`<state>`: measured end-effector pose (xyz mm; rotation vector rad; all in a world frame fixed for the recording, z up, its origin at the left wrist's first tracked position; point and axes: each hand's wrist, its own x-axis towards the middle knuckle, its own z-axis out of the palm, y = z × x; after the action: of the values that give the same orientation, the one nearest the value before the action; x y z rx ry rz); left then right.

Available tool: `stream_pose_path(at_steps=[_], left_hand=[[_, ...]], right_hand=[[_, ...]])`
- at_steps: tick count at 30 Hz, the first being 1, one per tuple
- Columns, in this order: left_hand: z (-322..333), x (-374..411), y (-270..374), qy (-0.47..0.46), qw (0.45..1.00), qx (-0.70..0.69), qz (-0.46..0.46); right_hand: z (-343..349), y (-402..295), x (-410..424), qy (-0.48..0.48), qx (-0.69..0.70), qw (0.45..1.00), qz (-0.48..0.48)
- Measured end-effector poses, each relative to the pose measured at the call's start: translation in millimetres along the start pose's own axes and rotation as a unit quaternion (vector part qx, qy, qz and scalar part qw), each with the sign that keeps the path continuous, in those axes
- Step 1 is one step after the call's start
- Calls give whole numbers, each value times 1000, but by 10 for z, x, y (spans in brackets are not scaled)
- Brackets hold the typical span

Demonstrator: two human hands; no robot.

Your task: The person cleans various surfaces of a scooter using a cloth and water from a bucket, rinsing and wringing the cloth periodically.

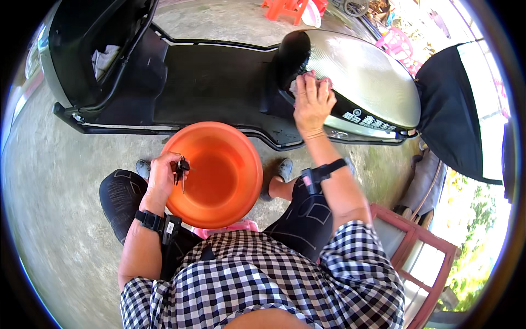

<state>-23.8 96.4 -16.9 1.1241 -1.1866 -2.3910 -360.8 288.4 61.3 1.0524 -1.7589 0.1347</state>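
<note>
My right hand presses a crumpled cloth against the black side of the scooter seat, near its front end. Most of the cloth is hidden under my fingers. In my left hand is a bunch of keys, held over the left rim of an orange plastic basin. The basin stands in front of me between my knees, beside the scooter's dark footboard. White writing runs along the seat's side.
A black tube guard rail edges the scooter on my side. A white cloth lies in the front storage pocket. Red stools and a pink chair stand beyond. A red wooden frame is at the right.
</note>
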Motion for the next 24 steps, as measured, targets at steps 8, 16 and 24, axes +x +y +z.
stream_pose_path(at_steps=[8, 16, 24], left_hand=[[-19, -46, 29, 20, 998, -53, 7], [-97, -91, 75, 46, 997, -9, 58], [-154, -49, -11, 78, 991, 15, 106]], right_hand=[[451, 200, 951, -144, 2, 949, -280], [938, -362, 1617, -477, -200, 835, -189], [406, -392, 610, -389, -215, 779, -441]])
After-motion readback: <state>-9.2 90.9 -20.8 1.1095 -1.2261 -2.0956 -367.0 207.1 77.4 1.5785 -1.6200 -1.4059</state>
